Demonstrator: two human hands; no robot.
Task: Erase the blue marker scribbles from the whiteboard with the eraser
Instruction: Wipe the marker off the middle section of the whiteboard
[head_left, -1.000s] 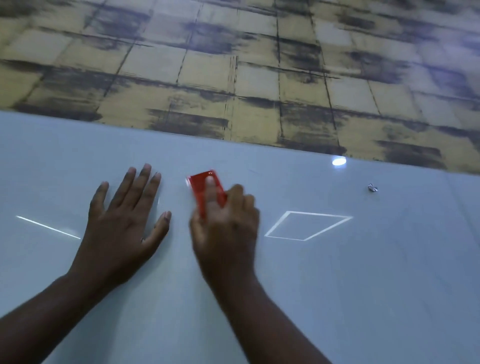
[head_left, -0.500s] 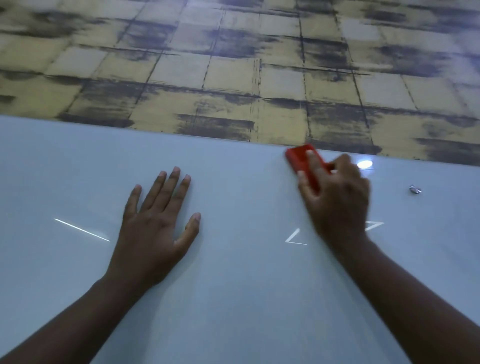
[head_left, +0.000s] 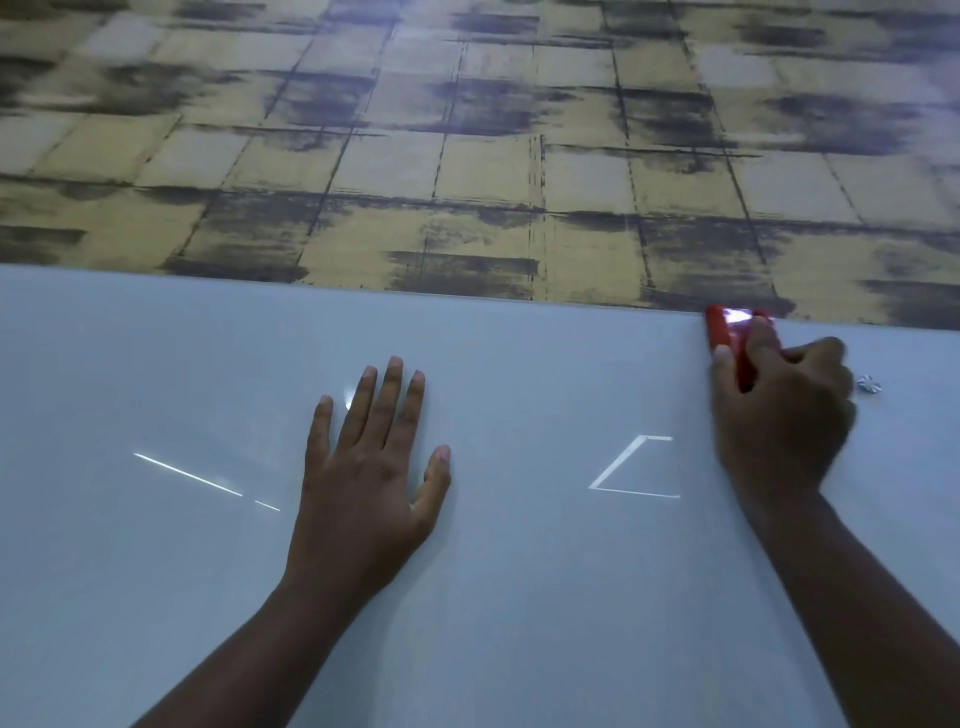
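The right hand (head_left: 779, 410), gripping the red eraser (head_left: 727, 343), has swept rightward to the whiteboard's (head_left: 519, 597) far edge; no blue scribbles show, so erasing looks nearly finished. The left hand (head_left: 369, 467) stays flat.

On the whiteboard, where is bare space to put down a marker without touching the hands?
The white glossy whiteboard is bare between the flat left hand and the right hand, and left of the left hand. It is crowded at the far right edge, where the right hand grips the red plastic eraser beside a small crumpled silver scrap.
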